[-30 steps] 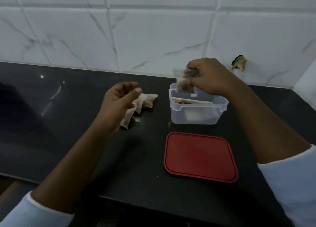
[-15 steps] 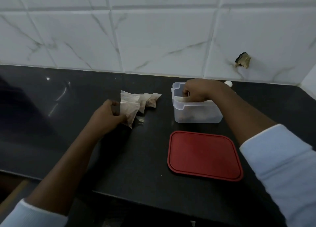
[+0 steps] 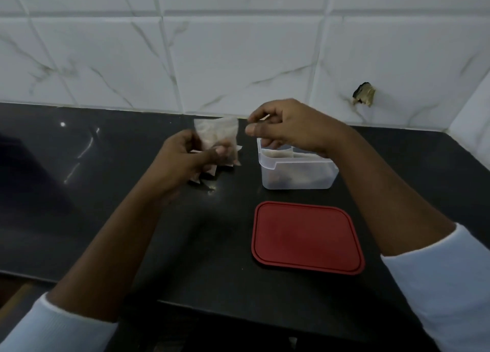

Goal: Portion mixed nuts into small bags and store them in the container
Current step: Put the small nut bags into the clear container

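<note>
Small clear bag (image 3: 216, 136), dark nuts at the bottom, held upright in the air, pinched near its lower edge by the left hand (image 3: 183, 158). More filled bags (image 3: 212, 170) heaped just below and behind it. To the right, translucent container (image 3: 297, 179), upright and open, several packed bags (image 3: 278, 154) inside. Red lid (image 3: 307, 236) flat, near the container's front, not touching it.

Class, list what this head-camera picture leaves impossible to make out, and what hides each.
Head view:
- Contents of the translucent plastic container: frosted wall and right hand cover them.
- The pile of small bags on the black counter: left hand and its held small clear plastic bag hide most.
- Nut types: blurred, dim.
</note>
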The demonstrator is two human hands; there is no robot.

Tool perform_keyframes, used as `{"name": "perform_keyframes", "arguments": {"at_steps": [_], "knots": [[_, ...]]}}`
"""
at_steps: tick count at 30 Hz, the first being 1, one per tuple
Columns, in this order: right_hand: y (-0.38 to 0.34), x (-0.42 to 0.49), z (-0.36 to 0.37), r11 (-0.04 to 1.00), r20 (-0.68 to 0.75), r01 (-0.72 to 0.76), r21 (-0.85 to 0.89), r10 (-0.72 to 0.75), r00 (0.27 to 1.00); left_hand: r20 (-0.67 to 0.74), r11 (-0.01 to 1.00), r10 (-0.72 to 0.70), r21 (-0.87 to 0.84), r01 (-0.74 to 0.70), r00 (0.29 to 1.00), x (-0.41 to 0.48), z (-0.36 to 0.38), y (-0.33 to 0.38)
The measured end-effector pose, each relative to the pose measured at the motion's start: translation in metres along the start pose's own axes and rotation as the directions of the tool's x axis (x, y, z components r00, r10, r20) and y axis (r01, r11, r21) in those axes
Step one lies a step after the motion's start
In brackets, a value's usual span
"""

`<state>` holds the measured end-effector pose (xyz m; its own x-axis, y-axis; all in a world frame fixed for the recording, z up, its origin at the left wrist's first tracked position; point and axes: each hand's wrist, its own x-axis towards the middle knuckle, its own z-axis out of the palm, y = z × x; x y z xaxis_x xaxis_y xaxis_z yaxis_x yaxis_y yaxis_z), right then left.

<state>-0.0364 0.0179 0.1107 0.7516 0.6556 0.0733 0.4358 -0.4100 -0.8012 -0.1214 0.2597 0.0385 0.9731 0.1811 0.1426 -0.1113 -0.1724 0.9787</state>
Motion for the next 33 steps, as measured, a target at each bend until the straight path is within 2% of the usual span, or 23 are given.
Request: {"name": "perform_keyframes", "arguments": {"at_steps": [3, 5, 7, 9, 11, 13, 16, 18, 21, 24, 27, 30, 33], "knots": [[0.003, -0.001, 0.004, 0.996, 0.096, 0.003, 0.088, -0.012, 0.995, 0.066, 0.997, 0.073, 0.008, -0.074, 0.995, 0.006, 0.032, 0.016], [0.007, -0.001, -0.001, 0.997, 0.056, 0.021, 0.080, -0.026, 0.998, 0.089, 0.997, 0.069, 0.025, -0.071, 0.994, 0.012, 0.043, 0.017], [0.012, -0.003, -0.014, 0.999, -0.025, 0.013, -0.033, -0.013, 1.000, 0.065, 0.997, 0.067, 0.042, -0.070, 0.996, 0.019, 0.041, 0.014], [0.020, -0.004, -0.031, 0.972, -0.109, -0.037, -0.231, 0.012, 0.994, -0.021, 0.995, 0.095, 0.042, -0.094, 0.995, 0.023, 0.033, 0.007], [0.030, -0.004, -0.044, 0.908, -0.191, -0.131, -0.398, 0.058, 0.980, -0.202, 0.987, 0.139, 0.105, -0.120, 0.969, 0.026, 0.021, -0.004], [0.038, -0.003, -0.050, 0.839, -0.238, -0.220, -0.497, 0.111, 0.965, -0.381, 0.969, 0.180, 0.225, -0.098, 0.907, 0.030, 0.007, -0.017], [0.046, 0.002, -0.050, 0.780, -0.182, -0.313, -0.542, 0.256, 0.950, -0.493, 0.917, 0.235, 0.398, -0.023, 0.838, 0.034, -0.009, -0.038], [0.047, 0.005, -0.044, 0.728, -0.098, -0.333, -0.599, 0.346, 0.933, -0.502, 0.865, 0.248, 0.500, 0.045, 0.829, 0.034, -0.015, -0.052], [0.049, 0.010, -0.035, 0.668, -0.077, -0.329, -0.667, 0.378, 0.923, -0.482, 0.849, 0.121, 0.504, 0.161, 0.868, 0.030, -0.018, -0.070], [0.048, 0.011, -0.034, 0.627, -0.186, -0.321, -0.709, 0.273, 0.944, -0.431, 0.861, -0.038, 0.443, 0.248, 0.901, 0.026, -0.019, -0.073], [0.042, 0.011, -0.037, 0.638, -0.200, -0.270, -0.721, 0.181, 0.963, -0.406, 0.871, -0.067, 0.422, 0.252, 0.912, 0.026, -0.020, -0.070], [0.037, 0.008, -0.032, 0.691, -0.081, -0.282, -0.666, 0.309, 0.948, -0.398, 0.879, -0.080, 0.405, 0.253, 0.914, 0.027, -0.020, -0.071], [0.044, 0.009, -0.024, 0.631, -0.005, -0.304, -0.714, 0.429, 0.903, -0.387, 0.929, -0.094, 0.297, 0.220, 0.917, 0.029, -0.026, -0.076]]}}
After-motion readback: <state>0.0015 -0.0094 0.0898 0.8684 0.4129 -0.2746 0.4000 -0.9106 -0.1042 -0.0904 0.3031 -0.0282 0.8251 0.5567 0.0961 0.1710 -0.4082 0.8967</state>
